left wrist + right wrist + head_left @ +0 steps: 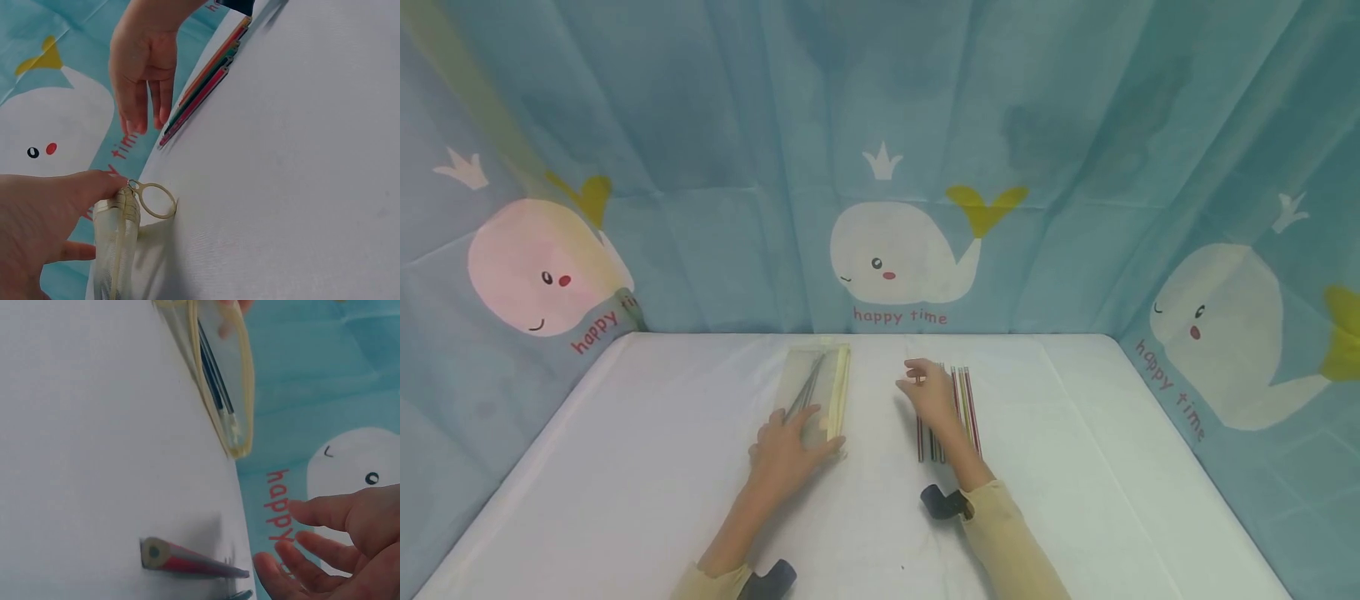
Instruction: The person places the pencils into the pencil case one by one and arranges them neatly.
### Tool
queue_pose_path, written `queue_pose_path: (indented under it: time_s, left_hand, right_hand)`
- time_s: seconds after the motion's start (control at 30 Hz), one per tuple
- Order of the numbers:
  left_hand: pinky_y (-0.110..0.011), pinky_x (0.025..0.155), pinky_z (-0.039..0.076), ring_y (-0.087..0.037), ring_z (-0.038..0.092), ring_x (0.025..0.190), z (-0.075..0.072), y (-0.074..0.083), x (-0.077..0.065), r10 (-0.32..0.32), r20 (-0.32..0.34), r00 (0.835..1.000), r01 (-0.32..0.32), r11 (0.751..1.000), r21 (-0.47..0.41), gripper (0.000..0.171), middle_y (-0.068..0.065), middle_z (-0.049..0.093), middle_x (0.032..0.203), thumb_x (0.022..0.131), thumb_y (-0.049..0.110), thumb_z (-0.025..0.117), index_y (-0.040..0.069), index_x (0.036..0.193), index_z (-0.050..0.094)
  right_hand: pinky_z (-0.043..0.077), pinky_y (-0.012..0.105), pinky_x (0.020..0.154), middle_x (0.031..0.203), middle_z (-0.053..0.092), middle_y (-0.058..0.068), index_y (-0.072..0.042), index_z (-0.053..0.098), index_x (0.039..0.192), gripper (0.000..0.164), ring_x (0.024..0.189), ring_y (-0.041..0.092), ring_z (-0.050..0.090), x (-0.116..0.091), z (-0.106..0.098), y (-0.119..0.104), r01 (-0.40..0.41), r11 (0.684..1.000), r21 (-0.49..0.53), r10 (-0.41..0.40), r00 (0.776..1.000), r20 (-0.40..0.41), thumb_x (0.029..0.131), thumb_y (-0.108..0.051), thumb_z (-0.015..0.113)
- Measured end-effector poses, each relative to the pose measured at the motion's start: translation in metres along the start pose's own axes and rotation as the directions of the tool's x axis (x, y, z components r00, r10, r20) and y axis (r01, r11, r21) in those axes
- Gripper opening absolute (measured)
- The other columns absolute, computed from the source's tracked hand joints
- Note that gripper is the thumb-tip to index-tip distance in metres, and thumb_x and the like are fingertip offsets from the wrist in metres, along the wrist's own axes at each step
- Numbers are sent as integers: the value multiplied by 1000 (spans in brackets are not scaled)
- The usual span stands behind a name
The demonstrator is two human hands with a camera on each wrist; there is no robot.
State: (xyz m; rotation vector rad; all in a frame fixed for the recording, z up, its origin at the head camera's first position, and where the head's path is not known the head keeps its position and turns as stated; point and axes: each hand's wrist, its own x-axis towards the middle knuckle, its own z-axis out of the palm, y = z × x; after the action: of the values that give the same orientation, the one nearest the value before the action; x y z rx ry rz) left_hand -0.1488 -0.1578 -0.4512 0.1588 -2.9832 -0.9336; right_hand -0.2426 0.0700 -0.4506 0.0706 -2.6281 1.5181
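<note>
A translucent pencil case [838,383] with cream zipper edging lies left of centre on the table. Through its gaping zipper in the right wrist view, slim dark blue pens or pencils [215,375] show inside. My left hand [790,454] holds the near end of the case, its thumb [94,187] by the ring-shaped zipper pull [157,200] and its other fingers across the top and far side. My right hand [932,400] hovers above a row of coloured pencils [970,408], fingers bent and nothing between them. The hand and forearm hide part of the row.
A white cloth covers the table [1075,467]. Behind and at both sides hangs a blue curtain [737,250] printed with whales. Both wrists carry a dark camera mount [942,502] over beige sleeves [1011,542]. In the right wrist view, a red pencil [194,561] lies closest.
</note>
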Motion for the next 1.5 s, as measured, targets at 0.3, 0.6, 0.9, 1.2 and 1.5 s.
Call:
queue_pose_path:
  time_s: [0.3,0.6,0.9,1.2,1.5]
  left_hand:
    - [-84,104,30,-67,39,138,-6,-2,-4,-24,10,1000,23,1000,21,81,-42,39,152,90,56,77,8,151,55]
    - [-85,105,27,-67,36,140,-2,-9,0,-7,10,1000,7,1000,-4,82,-42,38,154,89,56,77,8,152,55]
    - [-85,103,30,-68,38,138,-1,-8,0,0,12,1000,1,1000,-6,82,-43,39,152,89,57,78,8,150,57]
    - [-84,103,30,-68,37,139,1,-7,2,10,14,1000,-10,1000,-8,82,-42,38,153,90,58,77,7,151,56]
    - [-83,102,31,-67,38,138,2,-5,3,16,14,1000,-16,1000,-3,81,-42,39,152,90,57,77,7,151,56]
  right_hand:
    - [60,45,89,123,72,22,2,67,132,41,111,37,71,-1,-4,0,-33,998,-45,34,999,4,94,-8,77]
    - [58,48,96,129,69,22,0,64,139,51,120,39,68,-1,-2,4,-69,992,-106,78,993,83,91,-9,80]
    - [61,41,84,117,73,19,0,64,139,59,103,33,72,-2,3,2,-91,978,-186,118,982,144,84,-5,86]
    - [58,39,79,101,70,14,3,69,126,50,88,26,66,-3,7,6,-36,970,-239,68,990,124,81,-7,88]
    - [58,37,77,98,71,11,3,69,126,47,85,22,66,3,1,9,-75,974,-213,105,985,136,83,-6,86]
